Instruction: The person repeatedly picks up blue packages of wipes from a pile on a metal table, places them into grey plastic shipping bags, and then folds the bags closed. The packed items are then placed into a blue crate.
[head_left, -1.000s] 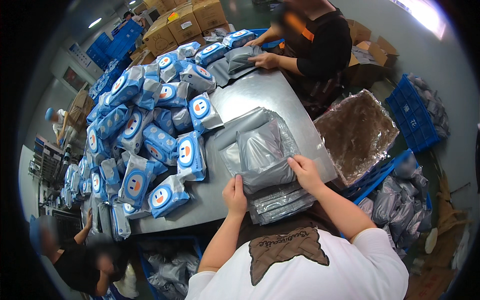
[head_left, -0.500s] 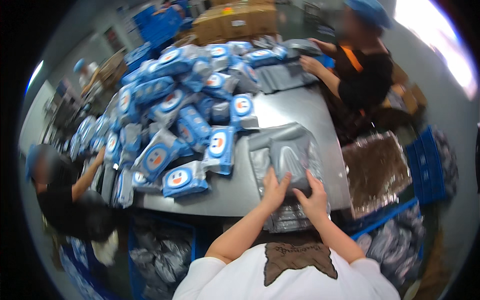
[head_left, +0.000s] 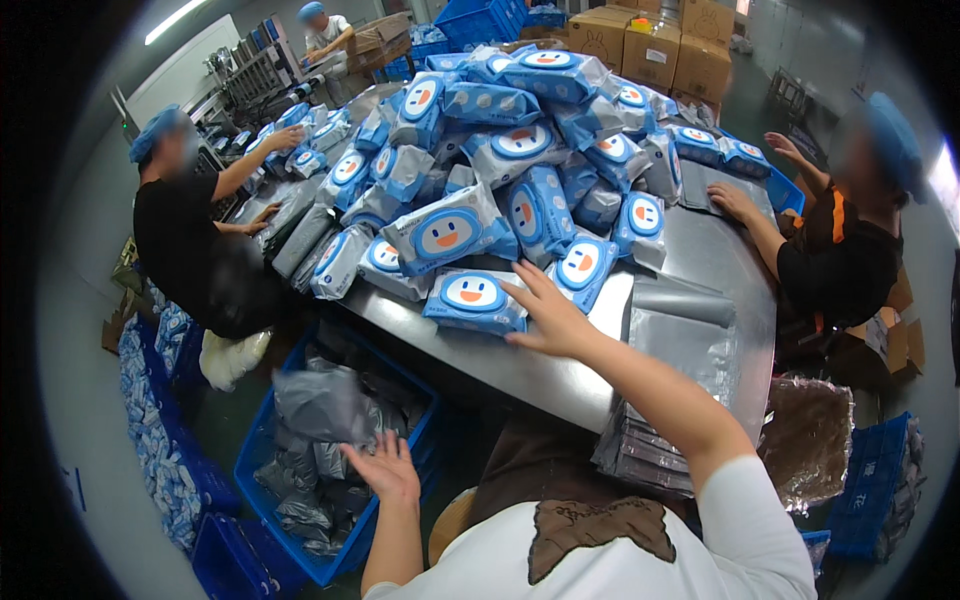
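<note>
My left hand [head_left: 385,468] is spread, palm up, at the right edge of a blue crate [head_left: 418,440]. Just beyond its fingers a filled grey plastic bag [head_left: 320,405] is blurred in mid-air over the crate, apart from the hand. Over the table, my right hand [head_left: 552,315] has its fingers apart at the right end of a blue-and-white soft pack of wipes [head_left: 472,300] with a smiling face on it. The fingertips appear to touch that pack; they are not closed round it. A stack of flat grey bags [head_left: 680,345] lies under and beyond my right forearm.
A large heap of wipes packs [head_left: 520,145] covers the metal table [head_left: 575,385]. Co-workers in blue caps stand at its left [head_left: 205,200] and right [head_left: 840,240]. Filled grey bags [head_left: 310,500] lie in the crate. Cardboard boxes [head_left: 650,55] stand behind.
Both hands have left the grey bag on the table. The left went to the crate and let a filled bag go; the right moved to a wipes pack. The view has swung left.
</note>
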